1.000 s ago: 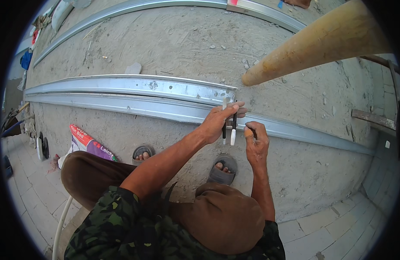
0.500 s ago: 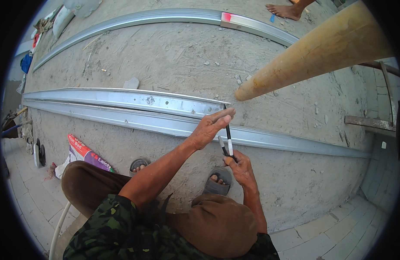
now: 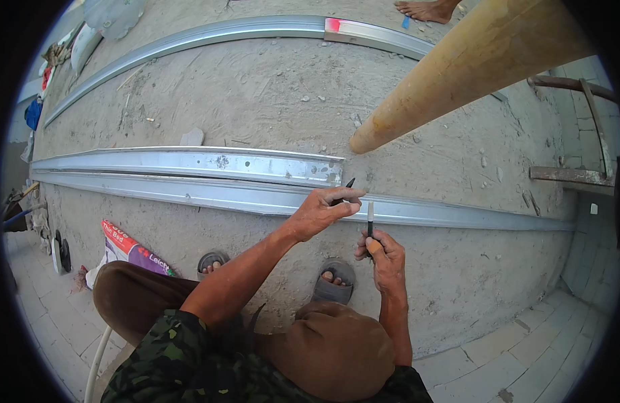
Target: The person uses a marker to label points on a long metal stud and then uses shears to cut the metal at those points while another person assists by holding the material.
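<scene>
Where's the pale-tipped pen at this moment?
In the head view, the pale-tipped pen is right of centre, held in the right hand, just right of the left hand.

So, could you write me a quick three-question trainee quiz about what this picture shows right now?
1. True or false: the person's right hand holds a slim grey-and-black tool.
2. What colour is the thick round pole? A: blue. B: yellowish. C: red.
3. Fill in: the silver channel nearer the person reaches ____ to the right than the one beside it.

Key: 1 true; 2 B; 3 farther.
</scene>
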{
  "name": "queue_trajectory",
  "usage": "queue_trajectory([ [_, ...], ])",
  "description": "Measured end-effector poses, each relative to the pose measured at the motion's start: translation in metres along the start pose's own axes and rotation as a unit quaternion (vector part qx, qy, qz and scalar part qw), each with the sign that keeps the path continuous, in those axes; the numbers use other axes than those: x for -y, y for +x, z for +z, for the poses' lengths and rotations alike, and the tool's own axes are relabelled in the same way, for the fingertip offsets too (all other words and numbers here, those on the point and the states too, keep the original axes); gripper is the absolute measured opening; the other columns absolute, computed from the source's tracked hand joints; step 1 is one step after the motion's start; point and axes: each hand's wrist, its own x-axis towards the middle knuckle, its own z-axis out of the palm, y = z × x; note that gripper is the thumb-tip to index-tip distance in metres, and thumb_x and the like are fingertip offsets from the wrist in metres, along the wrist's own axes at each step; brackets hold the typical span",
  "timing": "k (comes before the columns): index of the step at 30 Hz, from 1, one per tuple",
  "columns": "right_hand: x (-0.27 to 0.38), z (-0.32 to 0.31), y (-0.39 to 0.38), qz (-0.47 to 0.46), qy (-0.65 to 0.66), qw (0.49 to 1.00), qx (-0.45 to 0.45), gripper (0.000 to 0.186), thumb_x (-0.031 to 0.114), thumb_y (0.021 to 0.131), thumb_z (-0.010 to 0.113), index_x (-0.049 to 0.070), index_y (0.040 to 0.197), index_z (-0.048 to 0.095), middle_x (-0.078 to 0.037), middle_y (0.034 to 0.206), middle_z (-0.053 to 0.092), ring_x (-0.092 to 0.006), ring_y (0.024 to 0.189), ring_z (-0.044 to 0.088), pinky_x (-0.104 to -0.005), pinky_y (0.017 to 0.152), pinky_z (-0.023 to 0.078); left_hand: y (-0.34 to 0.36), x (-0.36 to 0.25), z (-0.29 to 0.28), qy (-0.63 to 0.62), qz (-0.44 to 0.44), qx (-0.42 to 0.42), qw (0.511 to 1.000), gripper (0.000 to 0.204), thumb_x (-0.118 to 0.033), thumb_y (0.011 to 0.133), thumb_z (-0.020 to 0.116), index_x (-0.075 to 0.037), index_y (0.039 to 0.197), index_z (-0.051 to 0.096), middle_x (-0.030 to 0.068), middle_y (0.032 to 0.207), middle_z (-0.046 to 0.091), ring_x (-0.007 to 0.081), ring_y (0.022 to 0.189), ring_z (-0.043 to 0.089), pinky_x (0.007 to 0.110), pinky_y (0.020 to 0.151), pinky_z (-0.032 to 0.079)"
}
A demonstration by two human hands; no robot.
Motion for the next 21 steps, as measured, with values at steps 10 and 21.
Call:
queue_trajectory([
  [10, 0.012, 0.026, 0.005, -0.01, -0.052, 0.997, 0.063, 0.026, 0.015, 0.098, 0.052, -0.006, 0.109, 0.062, -0.005, 0.079, 0.06, -0.012, 0.064, 0.056, -0.0263, 0.057, 0.047, 0.0, 0.004, -0.004, -0.134, -0.079, 0.034, 0.987, 0.035, -0.037, 0.093, 0.063, -0.002, 0.098, 0.066, -0.0002, 0.079, 0.057, 0.0048, 0.061, 0.044, 0.019, 0.05, 0.035],
  [21, -0.021, 0.012, -0.024, -0.008, -0.138, 0.99, -0.003, 0.026, 0.009, 0.096, 0.052, -0.004, 0.118, 0.058, -0.006, 0.076, 0.058, -0.0118, 0.064, 0.057, -0.0263, 0.06, 0.049, 0.016, -0.04, -0.079, -0.081, 0.025, -0.271, 0.959, 0.03, -0.035, 0.091, 0.067, -0.004, 0.089, 0.064, -0.0018, 0.069, 0.052, 0.0039, 0.053, 0.04, 0.02, 0.044, 0.031],
])
